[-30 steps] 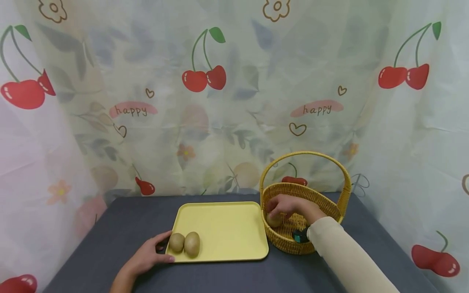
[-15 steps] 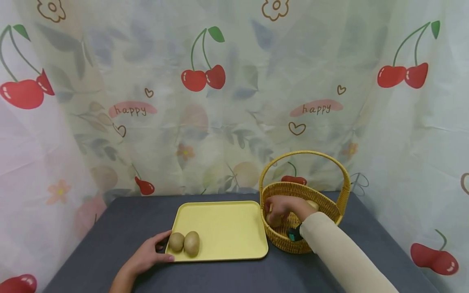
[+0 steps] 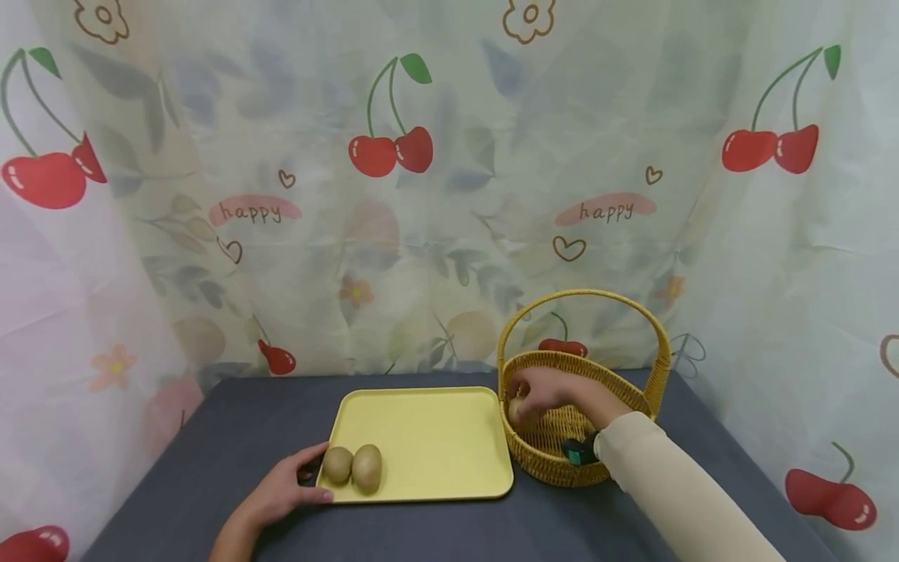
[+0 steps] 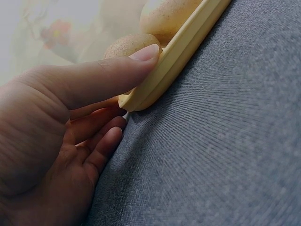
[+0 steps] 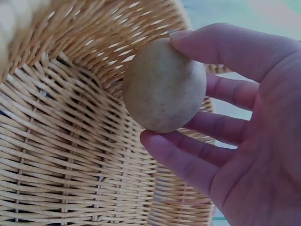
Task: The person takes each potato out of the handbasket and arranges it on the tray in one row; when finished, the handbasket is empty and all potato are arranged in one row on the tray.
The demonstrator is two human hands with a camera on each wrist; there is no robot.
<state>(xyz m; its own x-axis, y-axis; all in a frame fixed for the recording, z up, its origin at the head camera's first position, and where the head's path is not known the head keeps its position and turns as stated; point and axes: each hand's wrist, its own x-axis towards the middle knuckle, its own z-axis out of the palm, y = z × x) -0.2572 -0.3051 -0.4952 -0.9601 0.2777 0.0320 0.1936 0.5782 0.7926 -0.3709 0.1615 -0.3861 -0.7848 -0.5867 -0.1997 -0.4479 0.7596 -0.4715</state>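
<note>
My right hand (image 3: 541, 390) is inside the wicker basket (image 3: 548, 468), near its left wall. It holds a smooth, pale brown potato (image 5: 164, 85) between thumb and fingertips, and the right wrist view shows it off the woven bottom. My left hand (image 3: 284, 488) grips the left front corner of the yellow tray (image 3: 442, 445). In the left wrist view the thumb (image 4: 117, 75) lies over the rim while the other fingers bend at the tray's side. Two potatoes, a rounder one (image 3: 338, 465) and a longer one (image 3: 367, 468), lie side by side in that corner of the tray.
The basket's tall arched handle (image 3: 586, 293) stands over the right arm. Basket and tray sit close together on a dark grey tabletop (image 3: 421, 535). A curtain printed with cherries (image 3: 389, 152) hangs behind and along both sides. My right forearm covers part of the basket.
My right hand has shifted slightly up within the basket, the potato rising with it. A potato that showed behind the right wrist half a second ago is out of sight. The left hand stays put.
</note>
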